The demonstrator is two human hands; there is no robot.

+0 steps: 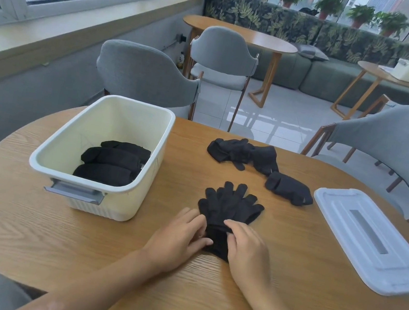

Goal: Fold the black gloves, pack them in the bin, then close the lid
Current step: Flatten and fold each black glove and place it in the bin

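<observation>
A stacked pair of black gloves (pixel 230 205) lies flat in the middle of the wooden table (pixel 174 286), fingers pointing away from me. My left hand (pixel 177 240) and my right hand (pixel 246 252) both pinch the cuff end nearest me. The cream bin (pixel 103 164) stands open at the left with three folded black gloves (pixel 111 163) inside. A loose heap of gloves (pixel 244 152) and another bundled glove (pixel 289 189) lie further back. The white lid (pixel 371 239) rests flat on the table at the right.
Grey chairs (pixel 146 76) stand round the table, one behind the bin and one (pixel 396 145) behind the lid. Further off are another wooden table, a green bench and potted plants by the windows.
</observation>
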